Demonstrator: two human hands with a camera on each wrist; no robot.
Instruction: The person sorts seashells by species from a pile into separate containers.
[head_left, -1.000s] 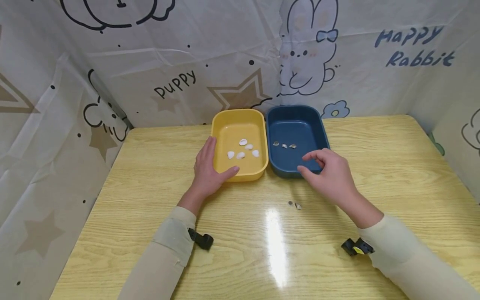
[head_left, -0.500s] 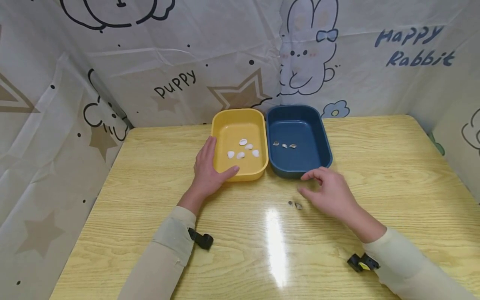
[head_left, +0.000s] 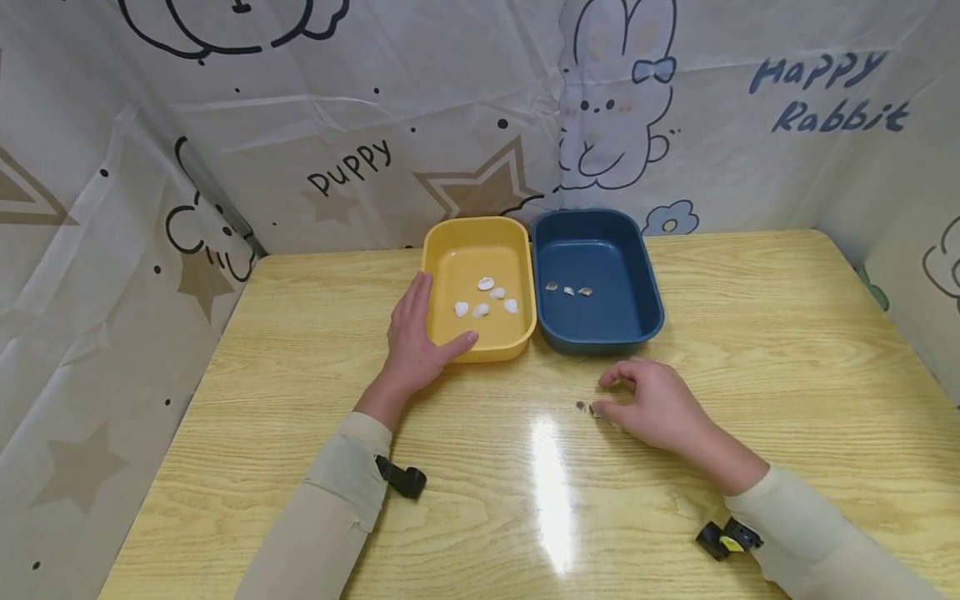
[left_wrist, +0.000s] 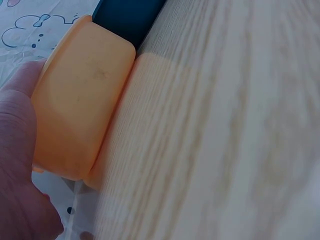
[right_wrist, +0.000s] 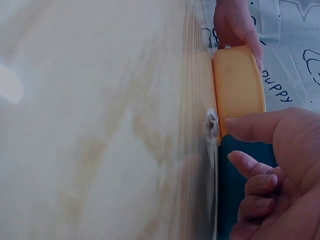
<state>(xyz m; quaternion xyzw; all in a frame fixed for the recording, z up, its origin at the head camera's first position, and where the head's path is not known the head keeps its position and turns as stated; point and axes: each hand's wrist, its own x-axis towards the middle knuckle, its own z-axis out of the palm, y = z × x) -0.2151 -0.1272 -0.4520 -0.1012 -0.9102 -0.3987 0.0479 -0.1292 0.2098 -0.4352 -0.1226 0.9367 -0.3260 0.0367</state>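
Note:
In the head view, a yellow plastic box [head_left: 480,350] holds several white seashells [head_left: 481,310]. My left hand [head_left: 414,340] rests on its front left corner, fingers straight along the outer wall and thumb lying over the front rim. Three small brownish seashells [head_left: 568,291] lie in the dark blue box [head_left: 600,346] beside it. Two more small shells lie on the table in front: a dark shell [head_left: 581,406] and one partly hidden by my right thumb. My right hand [head_left: 660,407] is over them, thumb and forefinger apart. In the right wrist view, a shell [right_wrist: 212,125] shows near the thumb tip.
Both boxes stand side by side at the back of the wood-grain table [head_left: 315,333], close to a printed cloth backdrop [head_left: 465,108]. A bright light reflection [head_left: 553,492] lies on the table between my arms.
My right hand has moved from over the blue box's front right edge down toward me, to the small shells on the table. My left hand and the boxes have stayed put.

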